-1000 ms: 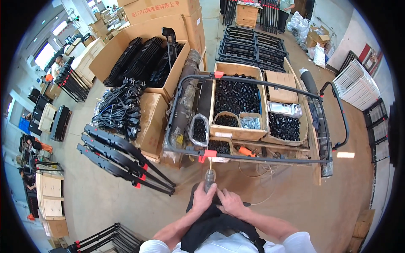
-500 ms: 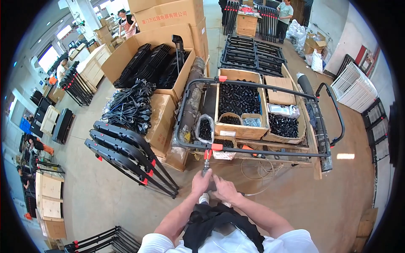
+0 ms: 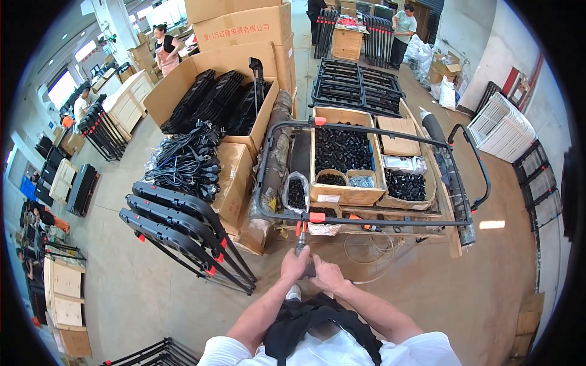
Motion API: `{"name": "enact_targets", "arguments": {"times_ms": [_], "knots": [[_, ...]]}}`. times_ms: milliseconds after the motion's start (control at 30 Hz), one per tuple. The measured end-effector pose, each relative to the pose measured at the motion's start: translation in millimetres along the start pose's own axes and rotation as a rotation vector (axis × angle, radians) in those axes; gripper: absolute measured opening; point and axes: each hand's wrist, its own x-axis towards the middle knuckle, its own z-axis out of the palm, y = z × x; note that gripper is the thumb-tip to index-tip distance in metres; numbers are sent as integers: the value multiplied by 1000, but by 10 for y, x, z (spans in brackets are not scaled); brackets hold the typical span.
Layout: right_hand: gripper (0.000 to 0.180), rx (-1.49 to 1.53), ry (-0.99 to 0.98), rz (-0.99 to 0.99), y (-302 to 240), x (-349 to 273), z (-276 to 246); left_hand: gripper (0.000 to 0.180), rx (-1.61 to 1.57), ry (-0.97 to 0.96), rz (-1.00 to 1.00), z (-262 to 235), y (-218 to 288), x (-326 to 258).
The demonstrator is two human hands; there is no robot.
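My left hand (image 3: 295, 265) grips a slim dark power tool (image 3: 300, 244) that points up at the near bar of a black tube frame (image 3: 366, 221). The tool's tip meets a short orange piece (image 3: 299, 228) that hangs under the bar beside an orange clip (image 3: 317, 217). My right hand (image 3: 327, 276) is closed just to the right of the left hand, at the tool's lower end. A thin hose (image 3: 366, 250) loops over the floor from there. The frame lies across open cartons (image 3: 345, 196) of small black parts.
Folded black frames with red tips (image 3: 183, 229) lie on the floor to my left. Behind them are a bundle of black cables (image 3: 186, 160) and a big carton of black parts (image 3: 210, 100). Stacked black racks (image 3: 357, 85) stand farther back. Other people work at the back and left.
I have stepped closer to the frame. My hands have lifted the tool up to the orange piece under the near bar.
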Motion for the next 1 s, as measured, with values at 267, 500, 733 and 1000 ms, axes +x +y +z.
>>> {"name": "enact_targets", "arguments": {"times_ms": [267,500,733,1000], "knots": [[88,-41,40,-33,38,43,-24,66,16,-48,-19,-12,104,60],[83,-36,3,28,-58,80,-126,66,17,-43,-11,-1,65,164],[43,-99,122,-127,-134,56,-99,66,-9,-36,-7,-7,77,133],[47,-90,68,-80,-182,-4,-57,64,9,-21,7,-6,-3,68]]}}
